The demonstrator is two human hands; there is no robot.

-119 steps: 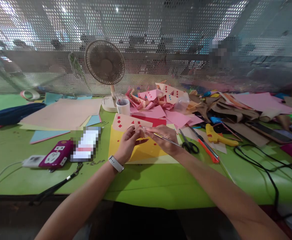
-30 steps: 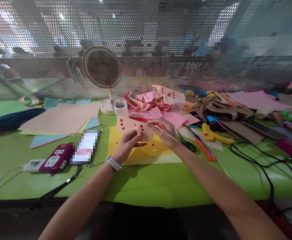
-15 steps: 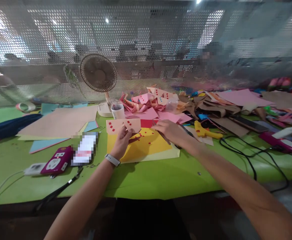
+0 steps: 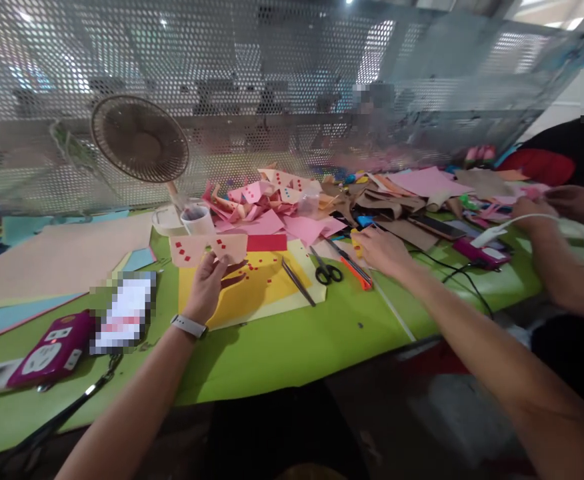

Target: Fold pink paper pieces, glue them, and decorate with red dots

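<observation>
My left hand (image 4: 207,283) is closed on a pale card (image 4: 187,248) with red diamond shapes, holding it upright above a yellow sheet (image 4: 237,297) scattered with small red pieces. A red strip (image 4: 268,243) lies behind the sheet. Tweezers (image 4: 298,281) rest on the sheet's right part, beside black scissors (image 4: 328,273) and an orange cutter (image 4: 356,268). My right hand (image 4: 382,250) is closed on the yellow glue gun (image 4: 356,244), most of which it hides.
At the left are a phone (image 4: 126,310), a purple power bank (image 4: 55,350) and large paper sheets (image 4: 72,257). A fan (image 4: 142,140) and a white cup (image 4: 197,220) stand behind. Paper scraps (image 4: 267,193) fill the back. Another person's hands (image 4: 542,207) work at the right.
My right hand has moved right from the yellow sheet to the glue gun; the tweezers now lie on the sheet. The view has turned right, bringing another person's hands into sight.
</observation>
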